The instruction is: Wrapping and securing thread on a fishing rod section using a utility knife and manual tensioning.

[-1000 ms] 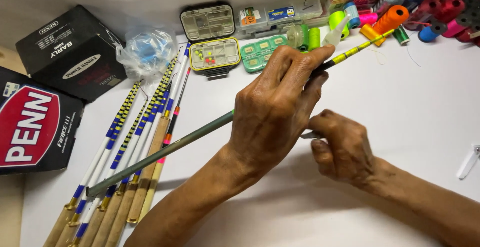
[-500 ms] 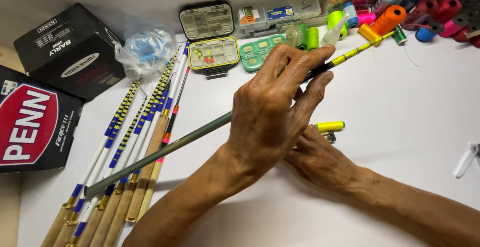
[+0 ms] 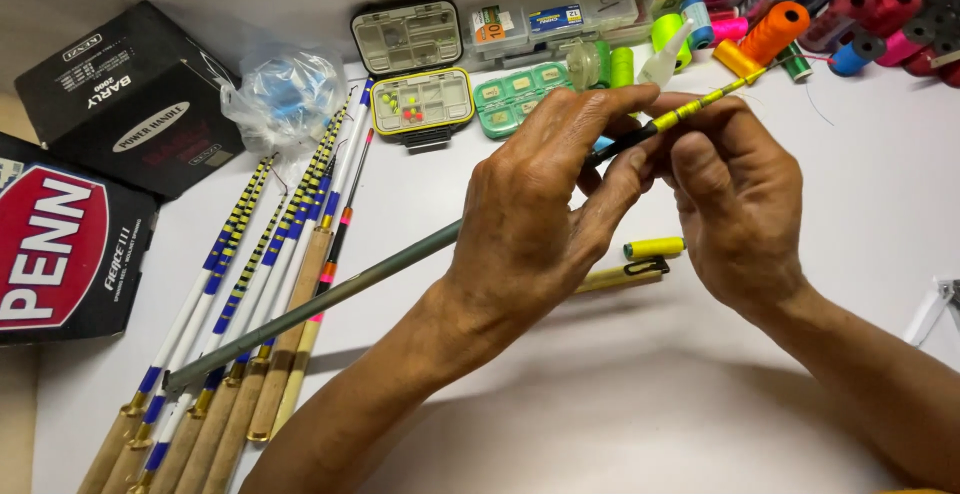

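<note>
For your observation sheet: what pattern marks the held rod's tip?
Yellow and black bands on the rod tip, clearest in the head view.

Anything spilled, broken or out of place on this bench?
Nothing stands out. The left hand and right hand hold a thin rod over the white table. Finished rods lie side by side; the thread spools are crowded but not spilled.

Two bare forearms in view, no sleeves reaching the wrists. Left hand (image 3: 525, 239) bare: no glove, ring, watch or band. Right hand (image 3: 735, 204) likewise bare, nothing worn on fingers or wrist. Knuckles creased, veins and tendons raised across both backs. Nails short, plain, unpainted.
</note>
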